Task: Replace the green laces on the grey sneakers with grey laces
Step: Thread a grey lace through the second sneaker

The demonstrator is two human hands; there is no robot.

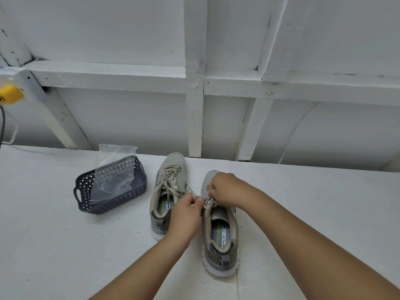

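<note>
Two grey sneakers are set side by side on the white tabletop (54, 245), toes pointed at the white wall. The left sneaker (171, 180) is laced up already, with pale greyish laces (171, 178) loosely criss-crossed over the tongue and the ends left trailing toward the right. The right sneaker (220, 234) is placed a bit nearer, and its lace (208, 205) is being handled at the top of the tongue.

The left hand (186, 213) is curled, and a bit of lace is pinched between thumb and fingertips just beside the right sneaker's collar. The right hand (225, 189) is laid over the front of the right sneaker with its fingers bent down into the lacing, so a grip on the lace there is pretty likely, though the exact strand can't be made out. The lace colour reads as pale grey or beige, hard to call.

Off to the left, well apart from the shoes, a dark perforated basket (86, 191) with handles is parked. A clear plastic bag (114, 169) is stood up in it, poking above the rim; whether anything is in the bag can't be told.
</note>
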